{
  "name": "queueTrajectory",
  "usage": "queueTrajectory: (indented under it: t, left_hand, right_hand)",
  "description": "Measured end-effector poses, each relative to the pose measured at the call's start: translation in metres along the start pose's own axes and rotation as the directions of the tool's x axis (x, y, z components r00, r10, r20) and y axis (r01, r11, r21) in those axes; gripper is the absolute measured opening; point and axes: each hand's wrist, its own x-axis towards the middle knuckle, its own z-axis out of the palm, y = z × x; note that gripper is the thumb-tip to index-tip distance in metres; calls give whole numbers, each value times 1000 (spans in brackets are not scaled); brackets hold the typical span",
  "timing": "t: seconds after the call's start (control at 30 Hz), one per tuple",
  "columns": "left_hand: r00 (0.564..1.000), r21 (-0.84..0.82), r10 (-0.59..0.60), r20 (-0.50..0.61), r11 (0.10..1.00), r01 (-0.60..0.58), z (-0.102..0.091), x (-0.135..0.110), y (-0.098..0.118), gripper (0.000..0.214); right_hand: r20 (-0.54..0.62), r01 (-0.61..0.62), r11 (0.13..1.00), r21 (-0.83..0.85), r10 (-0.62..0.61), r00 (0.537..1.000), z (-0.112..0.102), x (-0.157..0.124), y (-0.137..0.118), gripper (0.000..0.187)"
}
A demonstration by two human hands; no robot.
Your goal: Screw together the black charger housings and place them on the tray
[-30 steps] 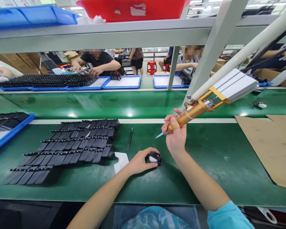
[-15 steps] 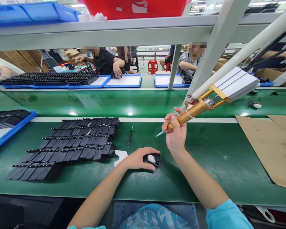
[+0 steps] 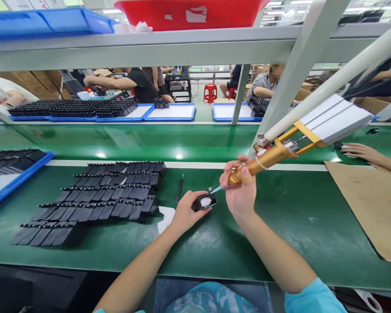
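My left hand (image 3: pixel 186 212) has its thumb and fingers closed around a small black plastic case (image 3: pixel 206 201) with a white piece inside. The case is tilted, its open side towards me. My right hand (image 3: pixel 241 193) grips a gold-coloured glue dispenser (image 3: pixel 263 163), which hangs from a white arm. Its light-blue tapered nozzle (image 3: pixel 217 189) points down to the left, its tip at the upper edge of the case. I cannot tell whether the tip touches. Black tweezers (image 3: pixel 179 188) and a white paper scrap (image 3: pixel 166 219) lie beside my left hand.
Rows of black cases (image 3: pixel 97 195) cover the bench's left side, near a blue tray (image 3: pixel 22 180). Brown cardboard (image 3: pixel 361 195) lies right, with another person's hand (image 3: pixel 361 152) above it. A shelf beam (image 3: pixel 143 50) and slanted post (image 3: pixel 291 82) stand ahead; people work beyond.
My left hand has closed on the case, tilted it and moved it away from me to the nozzle tip. The dispenser has shifted slightly. Another person's hand has appeared at the right.
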Motion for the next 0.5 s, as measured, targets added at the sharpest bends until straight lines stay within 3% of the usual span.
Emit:
queueTrajectory:
  t: [0.13, 0.27, 0.37, 0.5]
  left_hand:
    - [1000, 19, 7, 14, 1000, -7, 0, -1, -1, 37]
    - [997, 50, -69, 31, 997, 67, 1, 1, -2, 35]
    - [997, 22, -75, -29, 997, 75, -1, 1, 1, 34]
    - [989, 39, 35, -144, 999, -30, -5, -1, 9, 36]
  right_hand:
    - [-9, 2, 1000, -4, -2, 1000, 1, -1, -1, 27]
    - [-29, -6, 999, -41, 4, 1000, 1, 0, -2, 30]
    - [-36, -13, 998, -56, 11, 999, 1, -1, -2, 30]
    - [-9, -15, 999, -36, 15, 1000, 1, -4, -2, 28]
